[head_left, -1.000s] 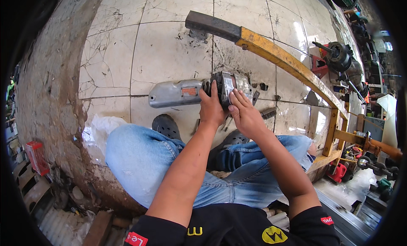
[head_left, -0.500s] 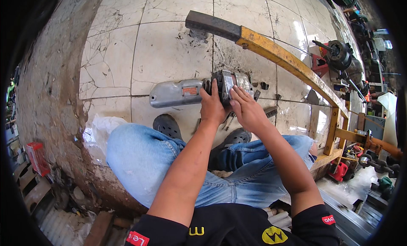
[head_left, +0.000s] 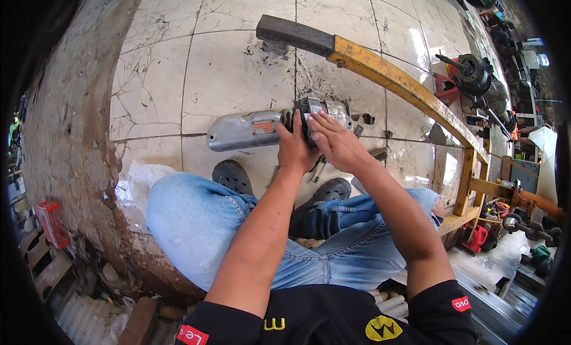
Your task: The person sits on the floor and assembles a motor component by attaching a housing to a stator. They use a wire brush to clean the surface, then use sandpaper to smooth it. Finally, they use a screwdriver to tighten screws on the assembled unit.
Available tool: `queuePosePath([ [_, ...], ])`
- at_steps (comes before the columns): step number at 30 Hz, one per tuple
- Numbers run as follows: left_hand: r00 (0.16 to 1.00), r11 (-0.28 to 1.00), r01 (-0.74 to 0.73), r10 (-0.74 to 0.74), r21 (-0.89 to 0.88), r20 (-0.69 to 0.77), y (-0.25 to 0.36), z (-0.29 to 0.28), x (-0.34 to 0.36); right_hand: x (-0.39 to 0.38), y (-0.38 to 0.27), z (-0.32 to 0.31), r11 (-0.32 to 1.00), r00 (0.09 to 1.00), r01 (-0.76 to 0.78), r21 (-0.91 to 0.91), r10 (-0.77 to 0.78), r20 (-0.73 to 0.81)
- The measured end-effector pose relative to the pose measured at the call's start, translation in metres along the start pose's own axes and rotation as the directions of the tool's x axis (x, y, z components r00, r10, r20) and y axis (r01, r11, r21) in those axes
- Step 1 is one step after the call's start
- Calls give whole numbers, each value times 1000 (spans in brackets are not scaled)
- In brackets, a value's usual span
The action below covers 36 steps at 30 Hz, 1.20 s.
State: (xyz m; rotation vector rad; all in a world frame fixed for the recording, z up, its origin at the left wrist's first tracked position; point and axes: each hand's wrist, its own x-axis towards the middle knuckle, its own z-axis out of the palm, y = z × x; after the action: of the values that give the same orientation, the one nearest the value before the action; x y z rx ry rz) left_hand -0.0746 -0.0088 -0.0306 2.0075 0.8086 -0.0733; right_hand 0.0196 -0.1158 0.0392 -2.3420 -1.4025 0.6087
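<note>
A metal alternator point(head_left: 305, 105) with a pulley at its left end lies on the floor in front of me, at the right end of a long grey metal cover point(head_left: 235, 133) with an orange label. My left hand point(head_left: 295, 147) is closed around the pulley side of the alternator, thumb and forefinger apart along it. Flat across the alternator's middle rests my right hand point(head_left: 334, 137), fingers stretched out and close together. Both hands hide much of the alternator's near side. Small dark metal pieces point(head_left: 367, 118) lie just right of it.
A yellow steel frame with a dark arm end point(head_left: 392, 74) arches over the floor from the right. Beyond it stands a greasy mechanical assembly point(head_left: 476, 77) near a red stand point(head_left: 446, 89). A clear plastic bag point(head_left: 141, 177) lies by my left knee; a red crate point(head_left: 53, 223) sits far left.
My right hand has slid left across the alternator, closer to my left hand. The left hand keeps its grip. The whole view has shifted slightly.
</note>
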Motion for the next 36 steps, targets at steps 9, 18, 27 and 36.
queuePosePath([
  [9,999,998,23,-25,51,38,8,-11,-5,-23,17,-9,1000,999,-11,29,9,41],
  [18,1000,999,-8,9,50,-24,1,-6,-2,-17,21,-11,997,996,70,31,-71,46],
  [27,999,999,30,-30,-14,22,3,-3,2,-2,-6,-1,996,998,68,61,-68,-6],
  [36,999,999,31,-31,26,13,8,-9,-4,-39,23,-34,968,963,-184,172,213,-167],
])
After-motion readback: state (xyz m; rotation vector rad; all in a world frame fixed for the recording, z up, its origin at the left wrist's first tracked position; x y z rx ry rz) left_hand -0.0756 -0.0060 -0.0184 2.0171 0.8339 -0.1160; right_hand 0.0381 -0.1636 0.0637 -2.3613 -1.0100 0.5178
